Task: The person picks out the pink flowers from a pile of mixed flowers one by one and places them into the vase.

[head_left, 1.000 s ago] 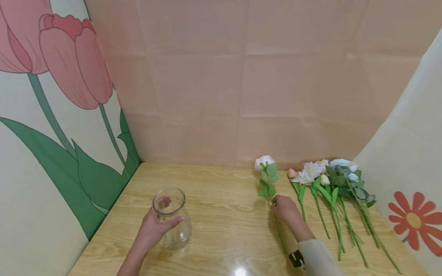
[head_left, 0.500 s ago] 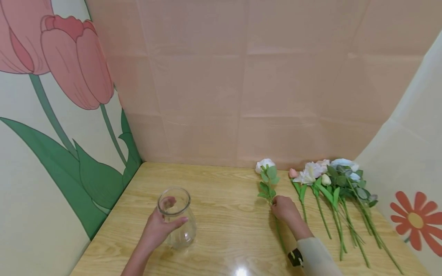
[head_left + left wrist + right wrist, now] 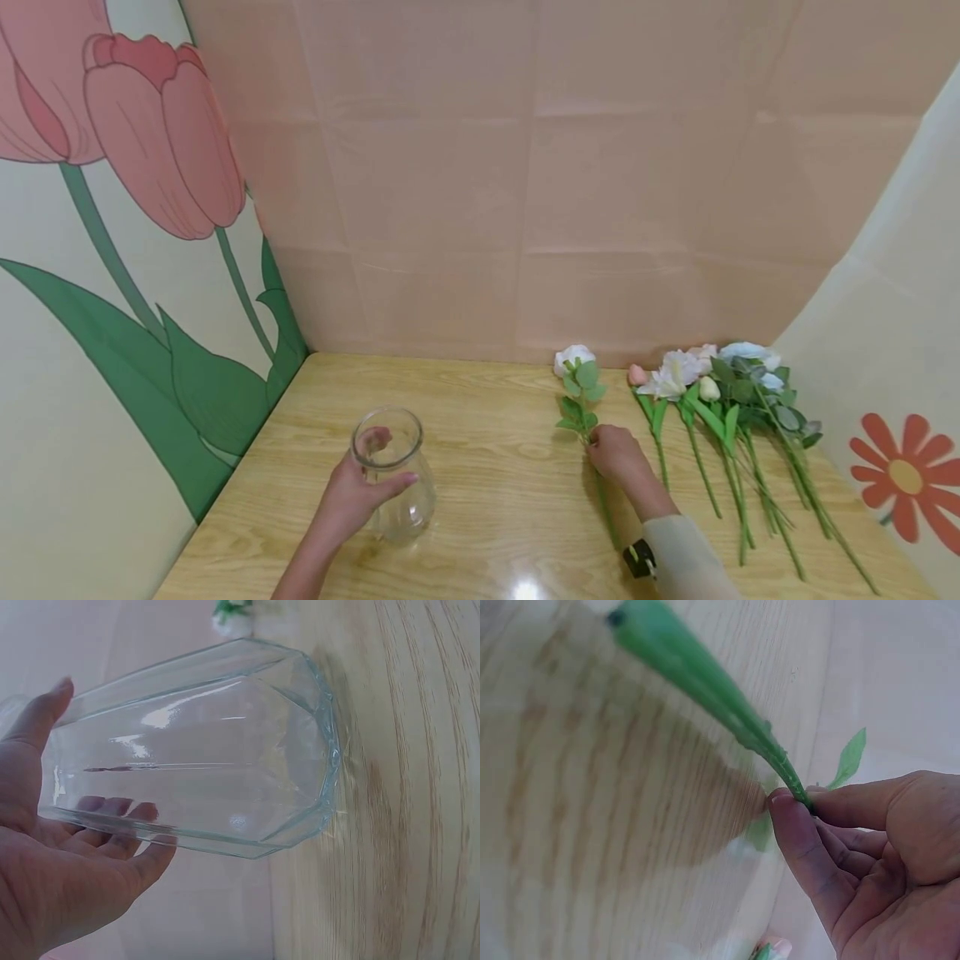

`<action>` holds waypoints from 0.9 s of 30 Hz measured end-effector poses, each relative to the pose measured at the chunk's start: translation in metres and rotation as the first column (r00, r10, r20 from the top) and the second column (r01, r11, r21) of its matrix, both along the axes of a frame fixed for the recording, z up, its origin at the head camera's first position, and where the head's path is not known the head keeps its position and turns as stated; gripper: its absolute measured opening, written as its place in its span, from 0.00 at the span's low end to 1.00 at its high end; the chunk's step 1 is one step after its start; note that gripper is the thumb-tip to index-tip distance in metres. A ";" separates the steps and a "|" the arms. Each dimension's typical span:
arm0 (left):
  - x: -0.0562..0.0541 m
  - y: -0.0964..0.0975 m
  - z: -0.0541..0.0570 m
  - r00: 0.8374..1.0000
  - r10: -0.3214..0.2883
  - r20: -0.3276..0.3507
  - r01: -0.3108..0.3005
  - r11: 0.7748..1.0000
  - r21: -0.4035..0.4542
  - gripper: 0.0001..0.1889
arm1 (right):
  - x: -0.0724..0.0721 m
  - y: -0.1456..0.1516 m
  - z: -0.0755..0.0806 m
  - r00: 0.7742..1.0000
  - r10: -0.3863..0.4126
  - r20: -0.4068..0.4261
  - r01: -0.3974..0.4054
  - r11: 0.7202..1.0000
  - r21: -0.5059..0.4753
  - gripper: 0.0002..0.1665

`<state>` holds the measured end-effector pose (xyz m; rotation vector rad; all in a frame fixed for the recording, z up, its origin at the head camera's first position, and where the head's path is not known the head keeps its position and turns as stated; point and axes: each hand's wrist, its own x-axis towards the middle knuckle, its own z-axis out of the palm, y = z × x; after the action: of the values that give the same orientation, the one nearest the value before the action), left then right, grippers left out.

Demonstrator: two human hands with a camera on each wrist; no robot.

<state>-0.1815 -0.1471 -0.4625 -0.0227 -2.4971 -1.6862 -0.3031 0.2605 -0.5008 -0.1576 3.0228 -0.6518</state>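
My left hand (image 3: 352, 500) grips a clear glass vase (image 3: 405, 504) around its neck, thumb on the near side and fingers behind it. In the left wrist view the faceted base of the vase (image 3: 225, 757) is right at the tabletop. A white flower (image 3: 574, 360) with green leaves lies slanted at the centre right. Its green stem (image 3: 712, 697) is pinched between the thumb and fingers of my right hand (image 3: 621, 458), just below the leaves. The stem's cut end points toward the right wrist camera.
To the right, several flowers lie on the wooden table (image 3: 487, 467), among them a pink tulip (image 3: 637, 375), a pale lily (image 3: 672, 375) and a blue bloom (image 3: 748, 356). A pinkish backdrop (image 3: 435, 208) rises behind the table, with a tulip-printed panel (image 3: 150, 250) at the left.
My left hand and the vase have shifted a little to the right across the table. The right hand keeps its pinch on the stem; the white bloom sits slightly lower in view.
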 end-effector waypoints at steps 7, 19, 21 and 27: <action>0.000 0.001 0.001 1.000 0.003 0.005 -0.003 1.000 -0.003 0.39 | 0.001 -0.003 0.002 1.000 0.006 0.020 -0.006 1.000 -0.021 0.09; 0.000 0.001 0.000 1.000 0.006 0.002 -0.006 1.000 -0.010 0.39 | 0.001 -0.007 0.000 0.999 0.018 0.033 -0.017 1.000 -0.007 0.15; 0.000 0.001 0.000 1.000 0.006 0.002 -0.006 1.000 -0.008 0.39 | 0.001 -0.007 -0.001 0.999 0.016 0.032 -0.016 1.000 -0.007 0.14; -0.001 0.001 0.000 1.000 0.005 -0.011 -0.005 1.000 -0.005 0.38 | 0.003 -0.008 0.001 0.999 0.015 0.043 -0.014 1.000 -0.008 0.16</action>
<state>-0.1822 -0.1463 -0.4629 -0.0262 -2.4922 -1.6734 -0.3005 0.2528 -0.5001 -0.1638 2.9760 -0.6565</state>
